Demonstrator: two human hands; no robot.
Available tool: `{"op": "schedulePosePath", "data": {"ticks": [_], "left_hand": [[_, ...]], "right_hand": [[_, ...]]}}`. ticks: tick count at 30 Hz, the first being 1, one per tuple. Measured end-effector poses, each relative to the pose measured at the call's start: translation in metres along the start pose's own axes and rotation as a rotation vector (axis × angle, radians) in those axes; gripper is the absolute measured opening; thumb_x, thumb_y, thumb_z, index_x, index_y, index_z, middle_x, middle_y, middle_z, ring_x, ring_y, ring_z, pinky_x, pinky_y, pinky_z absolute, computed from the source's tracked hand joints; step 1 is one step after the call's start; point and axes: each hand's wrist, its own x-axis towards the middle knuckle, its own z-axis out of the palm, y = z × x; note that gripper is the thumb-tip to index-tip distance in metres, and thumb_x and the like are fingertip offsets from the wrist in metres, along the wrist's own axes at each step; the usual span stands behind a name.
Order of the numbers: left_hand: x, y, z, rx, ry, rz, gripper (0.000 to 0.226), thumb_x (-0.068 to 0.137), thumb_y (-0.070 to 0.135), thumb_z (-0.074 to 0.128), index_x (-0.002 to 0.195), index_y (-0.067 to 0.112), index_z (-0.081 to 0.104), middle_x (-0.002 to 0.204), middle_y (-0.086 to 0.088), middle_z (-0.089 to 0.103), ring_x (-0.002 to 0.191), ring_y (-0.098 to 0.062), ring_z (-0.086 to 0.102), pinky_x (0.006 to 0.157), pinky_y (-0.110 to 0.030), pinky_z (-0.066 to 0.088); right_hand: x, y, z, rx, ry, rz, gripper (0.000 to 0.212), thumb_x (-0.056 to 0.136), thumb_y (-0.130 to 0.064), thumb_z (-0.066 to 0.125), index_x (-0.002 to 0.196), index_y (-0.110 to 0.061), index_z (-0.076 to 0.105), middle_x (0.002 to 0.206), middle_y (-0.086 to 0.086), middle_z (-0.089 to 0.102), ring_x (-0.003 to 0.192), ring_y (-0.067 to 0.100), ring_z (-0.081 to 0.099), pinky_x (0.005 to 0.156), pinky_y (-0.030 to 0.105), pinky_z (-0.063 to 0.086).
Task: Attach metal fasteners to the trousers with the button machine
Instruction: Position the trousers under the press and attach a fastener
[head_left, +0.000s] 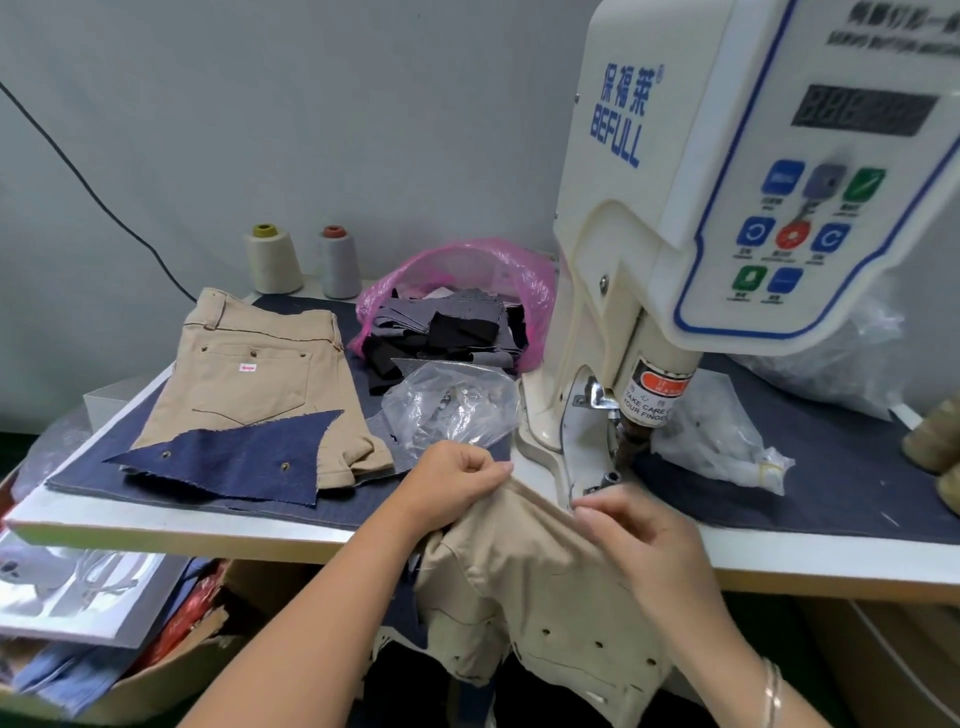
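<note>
Beige trousers (535, 587) hang over the table's front edge, their top drawn up toward the white button machine (675, 218). My left hand (457, 483) pinches the cloth's upper edge on the left. My right hand (639, 535) pinches the edge just in front of the machine's lower die (608, 480). The punch (631, 444) stands above the die. Several small metal fasteners show on the hanging part of the trousers. A clear bag of fasteners (452, 405) lies left of the machine.
A second pair of beige trousers (249, 374) lies at the left with a dark blue denim scrap (234, 462) on top. Behind are a pink bag of fabric pieces (457, 312), two thread cones (272, 257), and clear bags (717, 436) at right. A box (104, 649) sits below the table.
</note>
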Motion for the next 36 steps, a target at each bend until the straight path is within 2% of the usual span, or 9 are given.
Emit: {"op": "schedulePosePath", "data": {"ticks": [4,9,13,20,23,26,29,33,36], "left_hand": [[0.000,0.000,0.001,0.005,0.012,0.006,0.042,0.091,0.026,0.063,0.055,0.011,0.046,0.049,0.005,0.030,0.048,-0.010,0.028,0.050,-0.018,0.029],[0.000,-0.001,0.002,0.003,0.036,0.004,0.045,0.091,0.022,0.063,0.052,0.013,0.041,0.047,0.007,0.028,0.045,-0.008,0.026,0.048,-0.017,0.027],[-0.001,-0.001,0.002,-0.001,0.038,0.005,0.046,0.091,0.022,0.063,0.051,0.015,0.040,0.046,0.007,0.028,0.044,-0.008,0.026,0.047,-0.015,0.027],[0.001,-0.001,0.002,-0.005,0.041,0.009,0.047,0.091,0.021,0.063,0.050,0.018,0.039,0.047,0.006,0.028,0.044,-0.007,0.026,0.046,-0.015,0.027],[0.000,-0.001,0.002,0.001,0.042,0.009,0.046,0.091,0.021,0.063,0.051,0.015,0.040,0.046,0.007,0.028,0.044,-0.007,0.026,0.046,-0.015,0.027],[0.001,-0.001,0.002,0.003,0.040,0.011,0.047,0.091,0.022,0.063,0.051,0.016,0.039,0.046,0.007,0.028,0.044,-0.007,0.026,0.047,-0.015,0.028],[0.001,-0.002,0.002,-0.005,0.043,0.012,0.045,0.090,0.023,0.063,0.052,0.015,0.042,0.046,0.007,0.030,0.044,-0.007,0.027,0.047,-0.015,0.029],[0.002,-0.004,0.003,-0.014,0.037,0.002,0.043,0.090,0.023,0.063,0.052,0.014,0.045,0.048,0.005,0.032,0.046,-0.008,0.029,0.047,-0.016,0.029],[0.002,-0.002,0.002,-0.030,0.034,0.024,0.031,0.085,0.015,0.064,0.054,0.017,0.060,0.054,0.004,0.049,0.055,-0.008,0.043,0.054,-0.019,0.034]], "right_hand": [[0.004,0.011,-0.027,0.093,0.208,0.139,0.015,0.081,-0.014,0.071,0.076,-0.028,0.075,0.080,-0.009,0.070,0.072,-0.003,0.061,0.063,0.006,0.043],[0.028,0.014,-0.021,0.173,0.165,0.155,0.008,0.081,-0.015,0.072,0.077,-0.022,0.075,0.083,-0.010,0.070,0.076,-0.003,0.062,0.064,0.004,0.042],[0.033,0.016,-0.018,0.192,0.135,0.166,0.016,0.083,-0.015,0.070,0.070,-0.023,0.074,0.081,-0.013,0.066,0.073,-0.004,0.060,0.064,0.005,0.042],[0.030,0.019,-0.020,0.200,0.122,0.133,0.017,0.085,-0.010,0.067,0.078,-0.024,0.075,0.095,-0.008,0.069,0.076,-0.008,0.060,0.065,0.005,0.043],[0.028,0.019,-0.020,0.192,0.107,0.122,0.025,0.086,-0.007,0.064,0.079,-0.028,0.076,0.097,-0.008,0.069,0.087,-0.002,0.063,0.073,0.010,0.045],[0.021,0.018,-0.017,0.205,0.195,0.062,0.032,0.088,-0.007,0.062,0.081,-0.034,0.076,0.094,-0.011,0.070,0.090,-0.001,0.063,0.075,0.009,0.045],[0.003,0.014,-0.007,0.255,0.307,-0.036,0.043,0.091,0.000,0.055,0.086,-0.038,0.075,0.079,-0.019,0.066,0.075,-0.006,0.059,0.069,0.005,0.042],[-0.016,-0.004,0.025,0.112,0.147,-0.272,0.033,0.088,-0.006,0.051,0.094,-0.033,0.068,0.085,-0.016,0.063,0.079,-0.001,0.058,0.072,0.007,0.043],[0.012,-0.027,0.061,0.024,-0.057,-0.355,0.026,0.085,-0.007,0.052,0.092,-0.026,0.068,0.089,-0.004,0.061,0.085,0.006,0.058,0.078,0.013,0.043]]}}
